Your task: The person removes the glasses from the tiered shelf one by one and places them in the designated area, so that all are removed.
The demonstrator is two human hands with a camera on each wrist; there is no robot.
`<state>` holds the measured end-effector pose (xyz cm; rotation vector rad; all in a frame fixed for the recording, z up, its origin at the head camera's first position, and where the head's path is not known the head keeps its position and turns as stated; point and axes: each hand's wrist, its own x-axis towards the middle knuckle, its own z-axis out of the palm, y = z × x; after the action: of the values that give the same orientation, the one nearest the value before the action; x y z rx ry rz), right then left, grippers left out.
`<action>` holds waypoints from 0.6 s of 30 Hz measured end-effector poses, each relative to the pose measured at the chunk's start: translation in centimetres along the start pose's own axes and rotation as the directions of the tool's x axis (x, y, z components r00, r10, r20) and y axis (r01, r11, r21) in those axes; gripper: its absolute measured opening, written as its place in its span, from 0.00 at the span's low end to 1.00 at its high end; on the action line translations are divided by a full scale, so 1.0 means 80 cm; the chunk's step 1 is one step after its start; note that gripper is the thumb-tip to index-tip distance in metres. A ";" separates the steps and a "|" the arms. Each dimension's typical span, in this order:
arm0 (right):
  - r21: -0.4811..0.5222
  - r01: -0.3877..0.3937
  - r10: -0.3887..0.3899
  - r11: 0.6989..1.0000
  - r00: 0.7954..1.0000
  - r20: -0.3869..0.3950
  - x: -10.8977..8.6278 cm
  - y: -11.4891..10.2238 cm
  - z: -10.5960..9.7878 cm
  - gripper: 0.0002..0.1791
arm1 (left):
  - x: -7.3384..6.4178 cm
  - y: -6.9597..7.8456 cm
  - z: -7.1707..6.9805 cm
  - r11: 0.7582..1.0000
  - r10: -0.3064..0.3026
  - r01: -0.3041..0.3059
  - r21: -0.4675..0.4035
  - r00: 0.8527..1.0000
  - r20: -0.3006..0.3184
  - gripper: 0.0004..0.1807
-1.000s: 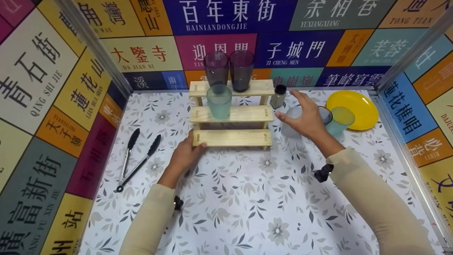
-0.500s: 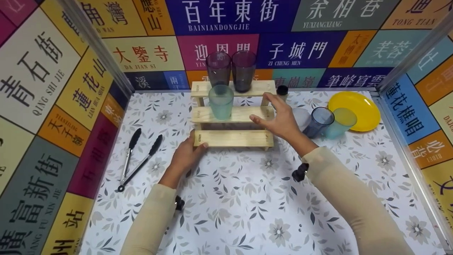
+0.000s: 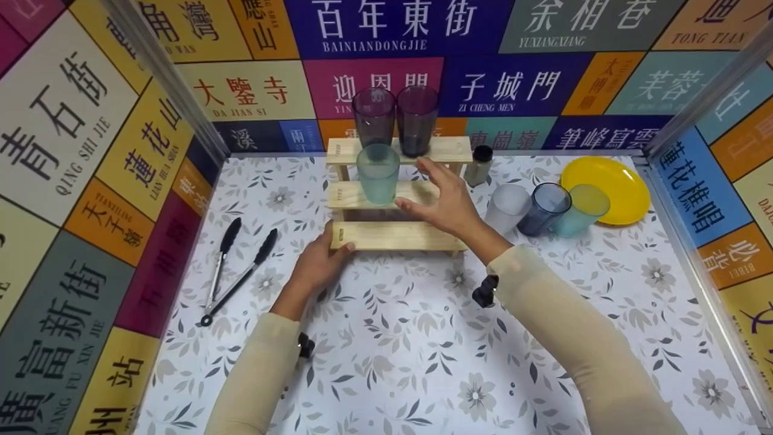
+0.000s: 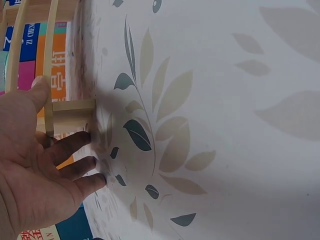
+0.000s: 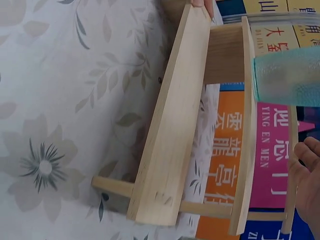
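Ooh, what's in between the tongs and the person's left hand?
Just the flowery tabletop: the stretch between the tongs and the left hand is bare, as the head view shows.

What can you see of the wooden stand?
The stand looks like pale wood, three slat steps rising toward the back on legs. It stands upright on the floral tablecloth. Two purple cups are on its top step, one teal cup on the middle; the left hand grips the bottom step's left end.
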<state>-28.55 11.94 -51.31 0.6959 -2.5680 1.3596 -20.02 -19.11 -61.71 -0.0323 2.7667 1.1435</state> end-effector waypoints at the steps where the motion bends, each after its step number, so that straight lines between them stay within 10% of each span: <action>1: 0.005 0.004 -0.004 1.000 1.000 0.004 0.001 -0.002 0.002 0.53 | 0.000 0.001 -0.001 1.000 -0.001 0.001 0.000 1.000 0.002 0.50; 18: 0.029 -0.036 0.036 0.999 0.999 0.005 0.024 -0.020 0.033 0.56 | 0.012 -0.018 0.001 1.000 0.022 -0.023 0.009 0.999 0.023 0.51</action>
<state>-29.28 8.41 -51.01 0.6607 -2.5814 1.4107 -20.85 -20.02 -62.91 0.0130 2.7586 1.1291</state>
